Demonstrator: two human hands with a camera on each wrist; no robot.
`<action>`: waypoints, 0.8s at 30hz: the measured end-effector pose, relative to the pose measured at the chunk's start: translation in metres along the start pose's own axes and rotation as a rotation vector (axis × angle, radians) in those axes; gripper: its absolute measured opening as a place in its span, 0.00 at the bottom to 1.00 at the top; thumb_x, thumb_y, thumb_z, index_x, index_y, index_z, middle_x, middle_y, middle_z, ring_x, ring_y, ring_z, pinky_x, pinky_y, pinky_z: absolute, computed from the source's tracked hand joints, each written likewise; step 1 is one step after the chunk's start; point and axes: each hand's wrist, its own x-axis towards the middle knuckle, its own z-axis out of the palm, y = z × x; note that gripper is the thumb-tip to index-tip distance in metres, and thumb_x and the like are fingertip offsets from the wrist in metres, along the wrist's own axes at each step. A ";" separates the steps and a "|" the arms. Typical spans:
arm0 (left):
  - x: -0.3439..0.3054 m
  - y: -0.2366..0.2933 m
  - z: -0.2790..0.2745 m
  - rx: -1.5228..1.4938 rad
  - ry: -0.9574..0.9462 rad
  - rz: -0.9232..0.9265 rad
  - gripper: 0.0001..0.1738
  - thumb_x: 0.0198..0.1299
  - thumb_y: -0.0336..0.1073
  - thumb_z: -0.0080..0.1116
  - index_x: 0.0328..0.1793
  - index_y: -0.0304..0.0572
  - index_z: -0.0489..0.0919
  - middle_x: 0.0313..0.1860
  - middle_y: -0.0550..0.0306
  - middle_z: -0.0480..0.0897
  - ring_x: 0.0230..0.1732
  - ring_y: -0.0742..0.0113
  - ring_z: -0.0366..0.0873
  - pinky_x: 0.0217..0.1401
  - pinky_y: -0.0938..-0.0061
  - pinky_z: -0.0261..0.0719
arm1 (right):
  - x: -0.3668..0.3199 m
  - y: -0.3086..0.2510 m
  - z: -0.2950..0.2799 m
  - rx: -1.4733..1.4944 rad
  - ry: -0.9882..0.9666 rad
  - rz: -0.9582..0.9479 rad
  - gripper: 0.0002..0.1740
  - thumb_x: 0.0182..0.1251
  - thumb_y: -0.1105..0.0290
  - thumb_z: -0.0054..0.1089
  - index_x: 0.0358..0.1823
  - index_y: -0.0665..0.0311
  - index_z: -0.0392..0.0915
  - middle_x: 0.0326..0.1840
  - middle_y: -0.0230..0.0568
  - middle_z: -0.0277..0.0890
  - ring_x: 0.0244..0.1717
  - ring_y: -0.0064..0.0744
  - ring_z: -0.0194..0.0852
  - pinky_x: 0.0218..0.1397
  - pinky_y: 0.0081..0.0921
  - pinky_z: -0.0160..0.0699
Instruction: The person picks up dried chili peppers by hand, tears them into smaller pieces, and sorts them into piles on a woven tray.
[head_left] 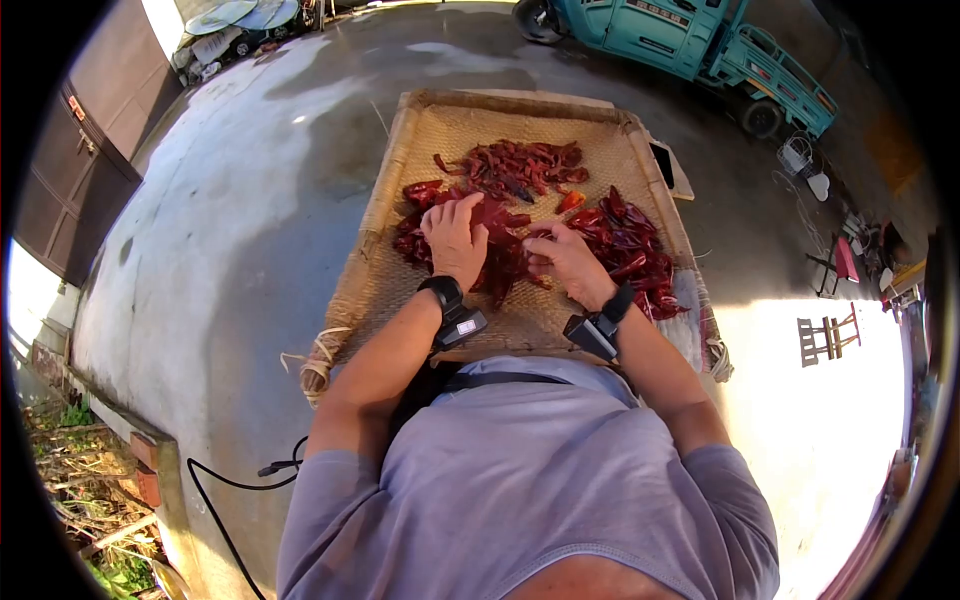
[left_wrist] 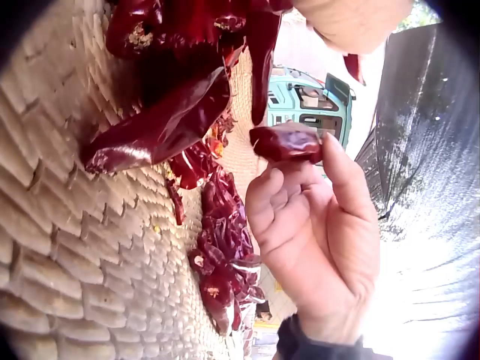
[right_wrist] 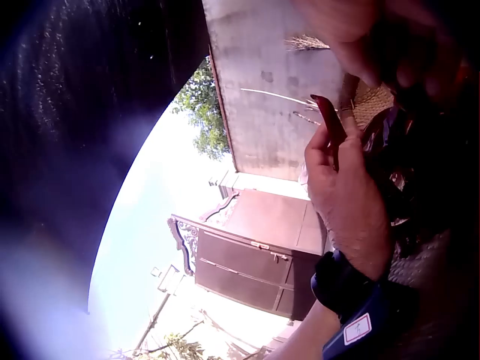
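My left hand [head_left: 455,240] is over the near left heap of dried red chilies [head_left: 412,240] on a woven tray [head_left: 460,118]. In the right wrist view it pinches a slender red chili [right_wrist: 330,120] that points upward. My right hand [head_left: 572,264] is just to its right, between that heap and a glossy right-hand heap [head_left: 635,248]. The left wrist view shows its thumb and fingers pinching a short, dark red chili [left_wrist: 289,142]. A flatter heap of shrivelled red pieces [head_left: 530,163] lies farther back. In the head view my hands mostly hide both held chilies.
A raised rim [head_left: 372,225] borders the tray. A phone-like dark object [head_left: 664,165] lies by its right edge. Beyond stands a teal three-wheeled vehicle [head_left: 650,35]. A small wooden stool [head_left: 828,338] is on the right, and a black cable [head_left: 225,520] trails at lower left.
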 end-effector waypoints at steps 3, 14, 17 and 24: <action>0.000 0.000 0.004 0.006 0.193 -0.104 0.34 0.57 0.26 0.58 0.73 0.53 0.68 0.67 0.51 0.68 0.69 0.46 0.61 0.75 0.50 0.52 | -0.007 0.003 0.016 0.042 -0.194 -0.009 0.26 0.70 0.68 0.63 0.67 0.65 0.68 0.49 0.39 0.76 0.47 0.30 0.79 0.51 0.29 0.83; -0.003 -0.002 0.004 0.134 0.037 0.036 0.14 0.62 0.37 0.60 0.54 0.52 0.83 0.60 0.56 0.74 0.68 0.52 0.63 0.77 0.45 0.47 | 0.067 0.017 -0.083 -1.648 0.348 -0.112 0.23 0.72 0.71 0.54 0.68 0.55 0.70 0.65 0.49 0.66 0.63 0.55 0.63 0.66 0.50 0.65; -0.001 0.002 0.002 0.104 0.121 0.055 0.12 0.63 0.36 0.60 0.53 0.51 0.82 0.58 0.56 0.74 0.67 0.53 0.64 0.77 0.46 0.48 | 0.081 0.022 -0.090 -1.760 0.274 -0.016 0.27 0.73 0.75 0.52 0.72 0.51 0.66 0.70 0.40 0.64 0.64 0.50 0.63 0.66 0.47 0.63; -0.001 -0.001 0.001 0.061 0.119 0.161 0.11 0.59 0.30 0.61 0.48 0.51 0.81 0.54 0.58 0.74 0.65 0.54 0.66 0.75 0.48 0.52 | 0.104 0.020 -0.102 -1.827 0.178 0.012 0.19 0.73 0.78 0.50 0.63 0.53 0.71 0.64 0.39 0.70 0.51 0.45 0.73 0.50 0.41 0.74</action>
